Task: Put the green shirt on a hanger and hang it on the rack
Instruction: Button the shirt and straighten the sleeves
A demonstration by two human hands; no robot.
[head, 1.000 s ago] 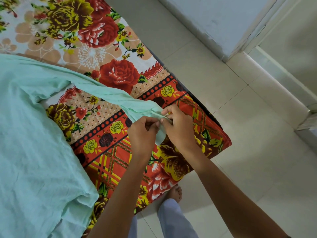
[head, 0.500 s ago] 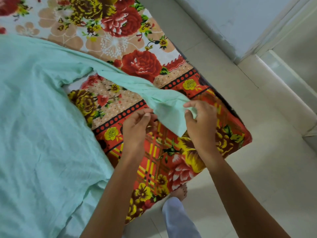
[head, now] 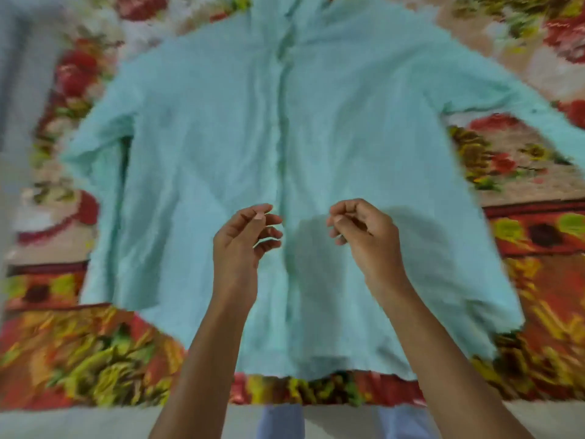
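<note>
Left hand (head: 243, 242) and right hand (head: 364, 236): both hover over the lower middle of the green shirt (head: 348, 137), fingers loosely curled, each grip holding nothing. Hands near each other, either side of the shirt's button placket (head: 282, 128). Shirt lies flat, front up, spread on the floral bedsheet (head: 538, 248), collar end away from the person, sleeves out to both sides. Frame blurred; fine detail unreadable.
</note>
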